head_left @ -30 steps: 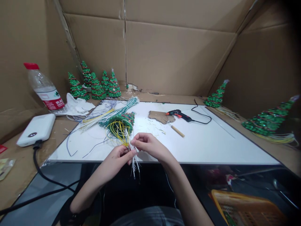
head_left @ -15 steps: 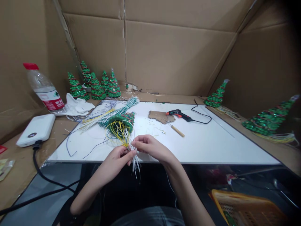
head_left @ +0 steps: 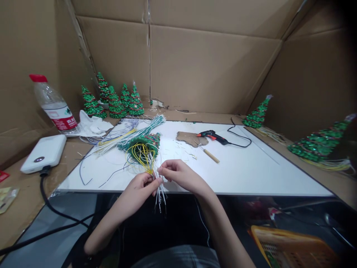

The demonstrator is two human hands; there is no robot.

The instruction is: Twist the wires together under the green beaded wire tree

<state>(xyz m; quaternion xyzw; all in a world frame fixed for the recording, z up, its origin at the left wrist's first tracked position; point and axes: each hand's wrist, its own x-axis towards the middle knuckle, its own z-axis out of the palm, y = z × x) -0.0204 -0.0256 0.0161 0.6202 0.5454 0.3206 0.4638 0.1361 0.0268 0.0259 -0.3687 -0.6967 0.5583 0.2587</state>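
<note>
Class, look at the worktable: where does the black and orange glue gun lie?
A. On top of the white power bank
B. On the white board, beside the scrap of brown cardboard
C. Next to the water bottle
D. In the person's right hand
B: the glue gun rests on the white board, its nozzle by the cardboard scrap, away from both hands.

Your left hand (head_left: 139, 188) and right hand (head_left: 178, 173) meet at the near edge of the board (head_left: 251, 171) on the tabletop (head_left: 28, 193), on the wire bundle (head_left: 160, 190). A tree (head_left: 143, 143) lies just behind them. Glue gun (head_left: 213, 136) farther back, right. Bottle (head_left: 52, 106) and power bank (head_left: 44, 152) far left.
</note>
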